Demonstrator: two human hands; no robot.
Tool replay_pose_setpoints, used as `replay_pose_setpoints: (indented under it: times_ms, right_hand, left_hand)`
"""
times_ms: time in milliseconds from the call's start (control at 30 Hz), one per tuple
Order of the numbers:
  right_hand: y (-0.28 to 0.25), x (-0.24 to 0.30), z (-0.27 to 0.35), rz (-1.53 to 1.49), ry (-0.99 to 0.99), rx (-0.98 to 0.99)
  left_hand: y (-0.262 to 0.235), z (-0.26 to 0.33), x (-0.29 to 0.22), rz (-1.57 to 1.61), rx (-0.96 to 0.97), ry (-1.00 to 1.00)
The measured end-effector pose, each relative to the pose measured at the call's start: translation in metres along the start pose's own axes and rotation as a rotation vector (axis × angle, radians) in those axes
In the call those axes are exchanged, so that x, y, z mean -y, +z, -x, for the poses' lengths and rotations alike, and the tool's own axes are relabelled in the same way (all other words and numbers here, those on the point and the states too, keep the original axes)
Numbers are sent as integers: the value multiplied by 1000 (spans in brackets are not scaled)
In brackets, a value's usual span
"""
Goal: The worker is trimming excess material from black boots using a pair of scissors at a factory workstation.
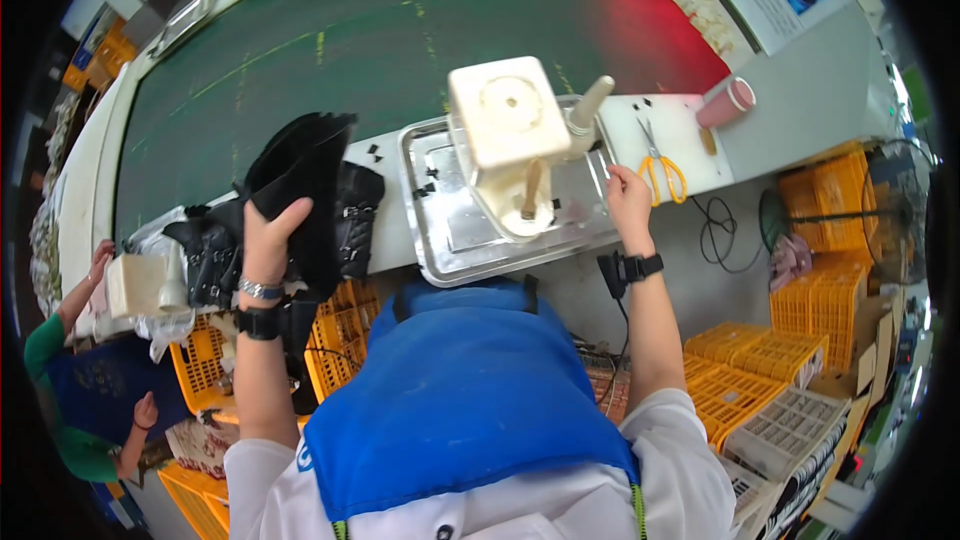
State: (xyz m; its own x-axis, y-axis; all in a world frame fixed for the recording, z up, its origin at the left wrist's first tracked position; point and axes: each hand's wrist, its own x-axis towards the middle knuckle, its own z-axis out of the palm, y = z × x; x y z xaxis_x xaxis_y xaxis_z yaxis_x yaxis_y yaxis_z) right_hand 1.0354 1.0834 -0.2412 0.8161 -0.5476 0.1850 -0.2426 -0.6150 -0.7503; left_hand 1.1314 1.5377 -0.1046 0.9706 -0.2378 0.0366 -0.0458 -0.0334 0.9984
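Observation:
My left hand [268,245] is closed around a tall black boot [312,165], its open top pointing up and away from me. Black buckled boots [356,220] stand close on both sides of it. My right hand [630,205] is at the right rim of a metal tray [450,265], thumb and fingers pinched together; whatever is between them is too small to make out. A white boxy container [508,115] with a brownish-stained spout stands in the tray, next to a pale upright handle [592,105]. Small black scraps lie in the tray.
Yellow-handled scissors [662,170] and a pink cup [727,100] lie to the right. A green conveyor belt [330,60] runs behind the tray. Yellow crates [730,370] stand at lower right, beside a fan [880,215]. At left, a co-worker's hand [102,258] reaches near another white container [137,285].

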Motion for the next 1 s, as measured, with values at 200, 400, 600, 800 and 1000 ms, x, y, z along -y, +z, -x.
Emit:
replay_pose_setpoints:
  times_ms: [200, 400, 600, 800, 1000]
  right_hand:
    - [-36, -69, -57, 609, 76, -223]
    - [-46, -94, -79, 794, 343, 310]
    - [-56, -155, -62, 491, 411, 134]
    - [-78, -15, 29, -400, 340, -116]
    - [-29, 117, 121, -301, -144, 351]
  left_hand:
    - [-13, 17, 13, 172, 105, -56]
    - [-1, 17, 17, 32, 251, -303]
    - [40, 13, 24, -399, 186, 31]
    - [67, 32, 17, -858, -100, 350]
    - [82, 30, 29, -1028, -213, 599]
